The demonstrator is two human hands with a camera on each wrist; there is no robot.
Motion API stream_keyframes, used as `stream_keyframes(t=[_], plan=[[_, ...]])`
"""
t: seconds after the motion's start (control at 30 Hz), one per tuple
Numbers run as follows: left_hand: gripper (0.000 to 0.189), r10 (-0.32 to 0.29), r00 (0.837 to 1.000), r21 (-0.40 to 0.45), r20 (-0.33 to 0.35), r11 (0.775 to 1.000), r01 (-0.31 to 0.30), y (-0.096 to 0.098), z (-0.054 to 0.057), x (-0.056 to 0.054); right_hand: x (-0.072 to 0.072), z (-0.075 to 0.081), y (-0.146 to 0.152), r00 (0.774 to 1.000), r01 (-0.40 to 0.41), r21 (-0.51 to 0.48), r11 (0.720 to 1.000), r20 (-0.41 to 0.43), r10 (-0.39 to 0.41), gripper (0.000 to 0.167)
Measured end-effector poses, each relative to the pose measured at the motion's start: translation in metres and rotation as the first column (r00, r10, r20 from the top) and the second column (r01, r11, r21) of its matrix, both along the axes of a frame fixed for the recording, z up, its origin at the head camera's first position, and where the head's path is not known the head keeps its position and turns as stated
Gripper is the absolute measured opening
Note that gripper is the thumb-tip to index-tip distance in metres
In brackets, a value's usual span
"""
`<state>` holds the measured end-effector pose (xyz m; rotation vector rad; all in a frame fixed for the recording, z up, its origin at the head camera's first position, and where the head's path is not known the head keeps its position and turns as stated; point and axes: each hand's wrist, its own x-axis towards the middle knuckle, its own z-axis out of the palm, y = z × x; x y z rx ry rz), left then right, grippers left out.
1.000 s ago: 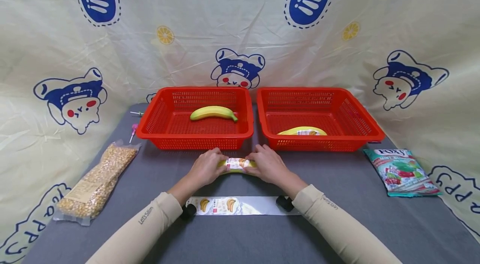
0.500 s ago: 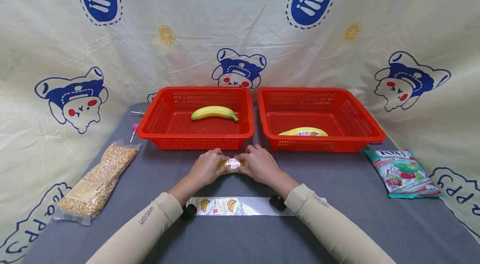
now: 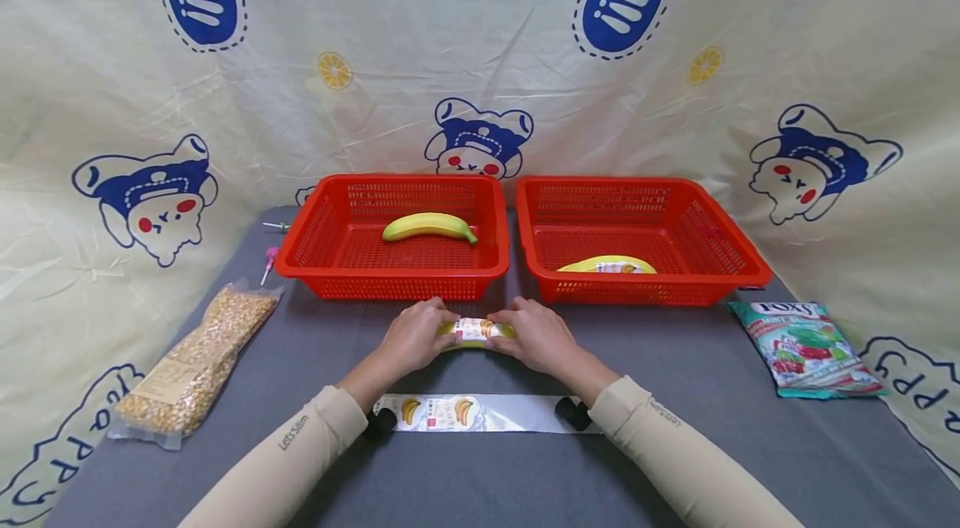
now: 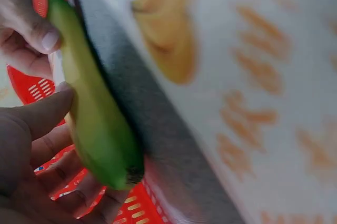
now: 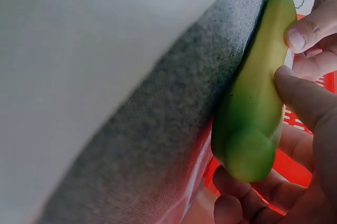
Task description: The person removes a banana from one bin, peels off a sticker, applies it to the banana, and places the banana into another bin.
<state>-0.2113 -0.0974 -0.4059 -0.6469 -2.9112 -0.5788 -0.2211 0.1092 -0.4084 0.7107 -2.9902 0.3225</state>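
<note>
Between my two hands lies a yellow banana with green ends, just in front of the baskets. A white printed label wraps its middle. My left hand grips the left part, thumb on the near side and fingers behind. On the right part, my right hand pinches it the same way; the right wrist view shows that thumb on the banana's skin. The label's far side is hidden. Nearer me lies a shiny label strip with banana pictures printed at its left.
Behind stand a left red basket holding a plain banana and a right red basket holding a labelled banana. A bag of corn kernels lies left, a candy bag right. A pink lollipop is beside the left basket.
My right hand slid left over the label half a second ago, and is now back to the right, showing more of the label. My left hand stays nearly still.
</note>
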Motion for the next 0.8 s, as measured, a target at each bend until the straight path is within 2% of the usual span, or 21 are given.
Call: stream_keyframes(t=[0.27, 0.5, 0.8], plan=[[0.043, -0.046, 0.999, -0.052, 0.009, 0.998, 0.046, 0.01, 0.006, 0.003, 0.0, 0.001, -0.001, 1.0, -0.001, -0.011, 1.0, 0.014, 0.002, 0.044], [0.031, -0.039, 0.997, -0.087, -0.071, 0.996, 0.033, 0.011, 0.003, 0.001, 0.001, 0.001, -0.002, 1.0, 0.005, 0.003, 1.0, -0.001, -0.005, 0.043], [0.035, -0.005, 1.0, -0.068, -0.004, 0.998, 0.004, -0.003, 0.002, 0.002, 0.001, 0.002, -0.001, 1.0, 0.006, 0.0, 1.0, 0.01, -0.006, 0.045]])
